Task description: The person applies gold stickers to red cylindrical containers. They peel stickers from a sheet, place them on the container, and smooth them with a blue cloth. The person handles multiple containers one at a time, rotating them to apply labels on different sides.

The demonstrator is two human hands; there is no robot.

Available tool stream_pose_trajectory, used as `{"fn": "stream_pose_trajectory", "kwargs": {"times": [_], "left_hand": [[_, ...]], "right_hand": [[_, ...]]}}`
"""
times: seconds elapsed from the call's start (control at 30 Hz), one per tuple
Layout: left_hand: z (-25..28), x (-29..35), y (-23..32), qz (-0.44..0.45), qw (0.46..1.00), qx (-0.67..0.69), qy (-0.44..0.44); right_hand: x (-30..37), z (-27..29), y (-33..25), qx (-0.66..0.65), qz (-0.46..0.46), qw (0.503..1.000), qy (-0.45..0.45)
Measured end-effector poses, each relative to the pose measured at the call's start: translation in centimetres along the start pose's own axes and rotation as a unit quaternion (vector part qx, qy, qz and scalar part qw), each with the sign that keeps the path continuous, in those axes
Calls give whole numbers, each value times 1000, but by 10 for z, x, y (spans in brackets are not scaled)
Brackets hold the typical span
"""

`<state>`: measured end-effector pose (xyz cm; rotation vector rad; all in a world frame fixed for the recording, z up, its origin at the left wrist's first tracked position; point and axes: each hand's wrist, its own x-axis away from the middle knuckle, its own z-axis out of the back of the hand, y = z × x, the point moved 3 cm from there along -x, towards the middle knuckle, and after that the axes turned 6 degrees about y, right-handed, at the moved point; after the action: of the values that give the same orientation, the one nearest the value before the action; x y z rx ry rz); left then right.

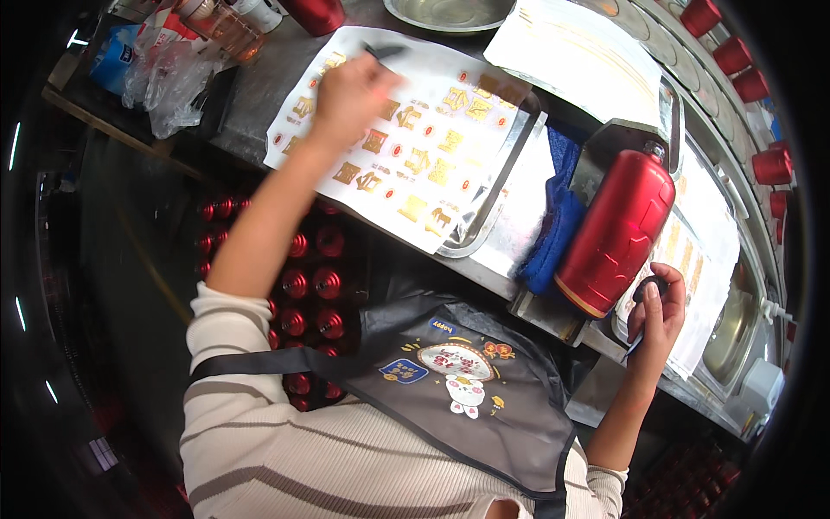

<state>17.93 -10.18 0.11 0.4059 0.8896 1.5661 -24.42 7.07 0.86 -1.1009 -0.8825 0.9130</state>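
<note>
The bench (246, 108) carries all work items. The sheet (393, 149), white with gold characters and red marks, lies at left, its right part over a metal tray (489, 218). The red bottle (618, 229) lies right of the sheet, neck pointing away from the person. A blue cloth (560, 212) sits just left of the bottle.

The left hand (353, 97) is above the sheet's far left part, fingers bent; motion blur prevents telling how far they are open or whether they grip the dark piece (386, 52) at the fingertips. The right hand (659, 322), just beside the bottle's near end, has its fingers curled around a black pad (650, 288).
</note>
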Motion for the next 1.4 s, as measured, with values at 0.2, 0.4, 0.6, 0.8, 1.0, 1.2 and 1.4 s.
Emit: {"fn": "stream_pose_trajectory", "kwargs": {"times": [0.2,0.4,0.6,0.8,1.0,1.2,1.4], "left_hand": [[-4,-102,-85,-229,918,-323,19],[-22,-127,-89,-225,919,-324,10],[-15,-132,-88,-203,971,-90,-86],[-23,-150,-106,-6,974,195,-113],[-2,-123,-88,-149,980,125,48],[11,21,55,-140,982,127,-31],[-14,88,152,-137,899,368,-195]], "right_hand": [[1,-2,-2,-18,-20,999,16],[-8,3,3,-12,-14,999,43],[-9,-2,-5,-8,-20,1000,20],[-4,-5,-6,-20,-19,999,20],[20,2,2,69,54,996,20],[26,-16,-3,283,283,916,-35],[21,-27,9,288,353,890,12]]}}
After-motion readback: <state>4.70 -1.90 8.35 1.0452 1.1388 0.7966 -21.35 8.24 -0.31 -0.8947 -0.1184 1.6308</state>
